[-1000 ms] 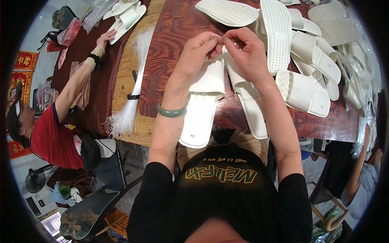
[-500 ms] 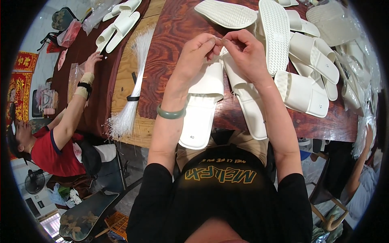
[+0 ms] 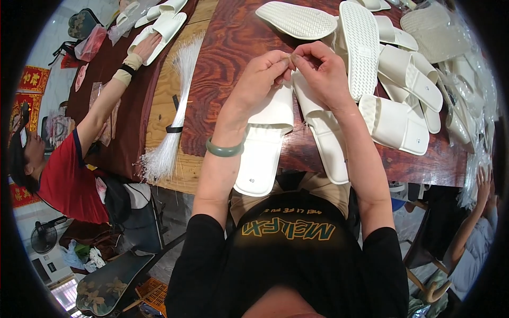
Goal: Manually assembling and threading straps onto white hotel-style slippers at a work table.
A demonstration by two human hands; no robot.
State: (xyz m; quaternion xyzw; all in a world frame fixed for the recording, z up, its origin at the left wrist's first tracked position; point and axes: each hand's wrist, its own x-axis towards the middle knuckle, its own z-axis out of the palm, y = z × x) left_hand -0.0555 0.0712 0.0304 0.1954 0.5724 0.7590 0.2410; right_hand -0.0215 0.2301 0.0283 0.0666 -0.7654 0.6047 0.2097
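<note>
My left hand (image 3: 263, 78) and my right hand (image 3: 322, 73) meet above the far ends of two white slippers. Thumb and fingers of each are pinched together, fingertips touching or almost so; whatever lies between them is too small to make out. Under the left hand and forearm, a white slipper (image 3: 259, 164) reaches over the table's near edge, partly covered by the arm. Its neighbour, another white slipper (image 3: 331, 153), sits below my right hand, with its near end also at the edge. A green bangle (image 3: 224, 148) circles my left wrist.
White slippers (image 3: 397, 122) pile up at the right of the wooden table (image 3: 228, 40), near clear plastic wrapping (image 3: 480, 138). A bundle of thin white strands (image 3: 180, 95) lies left. A co-worker's hand (image 3: 147, 46) rests on a slipper; another person's arm (image 3: 474, 206) shows at far right.
My hands stay almost in place, still pinched together. At left, the co-worker's hand has moved farther away onto a slipper. At right, the other person's arms show more.
</note>
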